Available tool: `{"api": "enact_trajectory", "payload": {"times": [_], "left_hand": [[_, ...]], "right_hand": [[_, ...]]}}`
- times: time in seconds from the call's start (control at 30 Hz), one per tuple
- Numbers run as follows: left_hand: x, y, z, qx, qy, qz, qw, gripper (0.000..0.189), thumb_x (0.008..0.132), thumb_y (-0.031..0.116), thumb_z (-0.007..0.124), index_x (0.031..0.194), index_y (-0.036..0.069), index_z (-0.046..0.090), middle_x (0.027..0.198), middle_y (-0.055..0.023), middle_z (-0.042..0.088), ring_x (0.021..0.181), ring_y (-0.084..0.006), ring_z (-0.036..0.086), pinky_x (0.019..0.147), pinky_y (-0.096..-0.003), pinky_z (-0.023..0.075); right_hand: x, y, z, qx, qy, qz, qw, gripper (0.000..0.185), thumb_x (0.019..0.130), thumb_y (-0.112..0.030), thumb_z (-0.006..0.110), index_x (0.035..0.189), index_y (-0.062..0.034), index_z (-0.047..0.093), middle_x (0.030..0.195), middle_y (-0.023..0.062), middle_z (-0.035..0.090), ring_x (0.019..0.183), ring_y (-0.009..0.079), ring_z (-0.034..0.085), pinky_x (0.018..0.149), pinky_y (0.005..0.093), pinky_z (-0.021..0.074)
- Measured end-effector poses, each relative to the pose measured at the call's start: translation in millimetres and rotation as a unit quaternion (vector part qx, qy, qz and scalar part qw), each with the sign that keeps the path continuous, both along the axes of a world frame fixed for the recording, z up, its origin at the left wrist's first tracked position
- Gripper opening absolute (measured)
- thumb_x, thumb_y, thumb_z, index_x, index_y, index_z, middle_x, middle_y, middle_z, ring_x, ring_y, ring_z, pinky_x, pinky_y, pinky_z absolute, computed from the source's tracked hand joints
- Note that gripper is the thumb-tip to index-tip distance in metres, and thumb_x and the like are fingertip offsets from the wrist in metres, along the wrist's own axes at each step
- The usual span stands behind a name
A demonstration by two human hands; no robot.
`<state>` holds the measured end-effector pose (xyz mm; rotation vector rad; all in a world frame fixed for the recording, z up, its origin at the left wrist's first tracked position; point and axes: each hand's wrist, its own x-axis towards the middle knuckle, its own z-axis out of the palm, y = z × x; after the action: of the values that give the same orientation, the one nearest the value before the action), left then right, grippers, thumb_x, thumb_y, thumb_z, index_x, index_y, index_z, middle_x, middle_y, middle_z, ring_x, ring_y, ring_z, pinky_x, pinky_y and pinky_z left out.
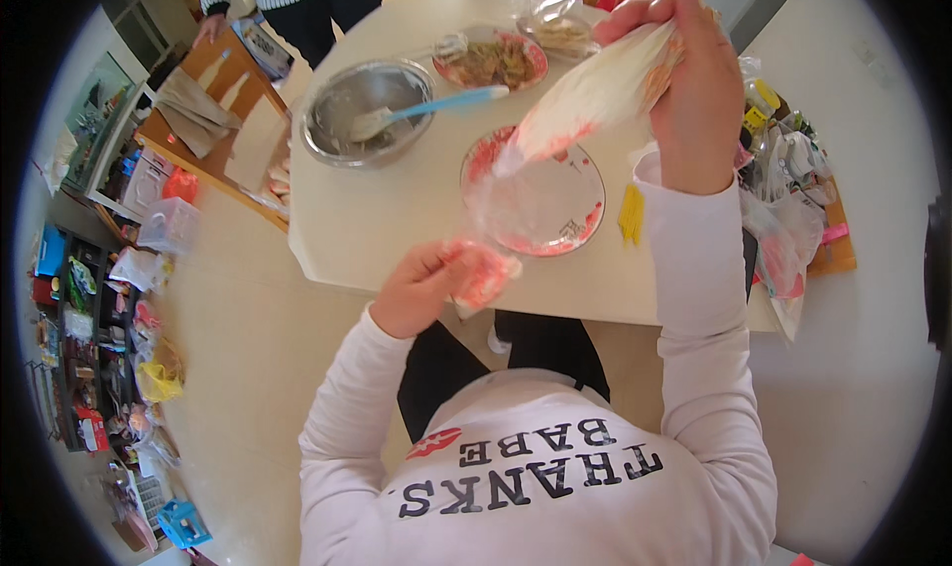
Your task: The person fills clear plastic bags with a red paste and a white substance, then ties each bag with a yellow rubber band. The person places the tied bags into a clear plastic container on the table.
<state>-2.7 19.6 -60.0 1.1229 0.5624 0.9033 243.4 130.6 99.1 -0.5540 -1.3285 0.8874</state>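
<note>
My right hand [699, 105] is raised over the table and grips the upper part of a clear piping bag [595, 90] filled with white cream. Pink-red smears run along the bag's lower side, and its narrow tip hangs over a white plate with a red patterned rim [554, 209]. Near the table's front edge, my left hand [420, 287] pinches a crumpled piece smeared pink and red [483, 272], perhaps plastic film or tissue. A blurred, see-through streak lies between the bag's tip and this piece; I cannot tell whether they are joined.
A steel bowl [368, 112] holds a blue-handled spatula [446, 103]. Beyond are a plate of food [494, 60] and a clear plastic bag [558, 27]. Yellow sticks [631, 214] lie right of the plate. A person [312, 1] stands by a wooden chair [216, 83]. Bagged goods [788, 172] crowd the right.
</note>
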Motion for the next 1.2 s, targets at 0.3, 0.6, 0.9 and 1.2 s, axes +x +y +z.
{"api": "enact_trajectory", "payload": {"times": [0.3, 0.6, 0.9, 1.2], "left_hand": [[-23, -6, -12, 0.027, -0.071, 0.143, 0.987, 0.044, 0.103, 0.03, 0.039, 0.131, -0.003, 0.048, 0.137, -0.0163, 0.049, 0.118, -0.0343, 0.055, 0.102, -0.0482, 0.0435], [-11, -2, -6, 0.003, -0.065, 0.193, 0.979, 0.045, 0.105, 0.026, 0.033, 0.139, -0.001, 0.041, 0.142, -0.0113, 0.045, 0.125, -0.0225, 0.049, 0.106, -0.0359, 0.0387], [16, 3, 6, 0.017, -0.082, 0.179, 0.98, 0.045, 0.106, 0.026, 0.034, 0.142, 0.0, 0.039, 0.139, -0.0088, 0.048, 0.125, -0.0175, 0.048, 0.105, -0.0306, 0.0378], [32, -6, 26, 0.104, 0.013, 0.196, 0.975, 0.042, 0.106, 0.024, 0.035, 0.138, 0.0, 0.045, 0.135, -0.0084, 0.051, 0.121, -0.0146, 0.048, 0.104, -0.0284, 0.0372]], "right_hand": [[34, 13, -119, -0.209, 0.148, -0.026, 0.966, 0.02, 0.098, -0.016, 0.042, 0.085, -0.0038, 0.051, 0.089, 0.0122, 0.062, 0.084, 0.0208, 0.06, 0.081, 0.0325, 0.0473], [16, 1, -176, -0.242, 0.058, -0.098, 0.964, 0.025, 0.1, -0.012, 0.04, 0.105, 0.0057, 0.057, 0.104, 0.0161, 0.06, 0.101, 0.0253, 0.057, 0.097, 0.0366, 0.0415], [10, -65, -103, 0.066, -0.34, -0.199, 0.917, 0.035, 0.09, -0.015, 0.061, 0.122, -0.0023, 0.062, 0.124, 0.0129, 0.056, 0.115, 0.0246, 0.053, 0.1, 0.0358, 0.039], [-39, -84, -99, -0.081, -0.253, 0.035, 0.964, 0.017, 0.09, -0.004, 0.06, 0.101, 0.0048, 0.068, 0.09, 0.0031, 0.058, 0.085, 0.0099, 0.053, 0.077, 0.0227, 0.042]]}}
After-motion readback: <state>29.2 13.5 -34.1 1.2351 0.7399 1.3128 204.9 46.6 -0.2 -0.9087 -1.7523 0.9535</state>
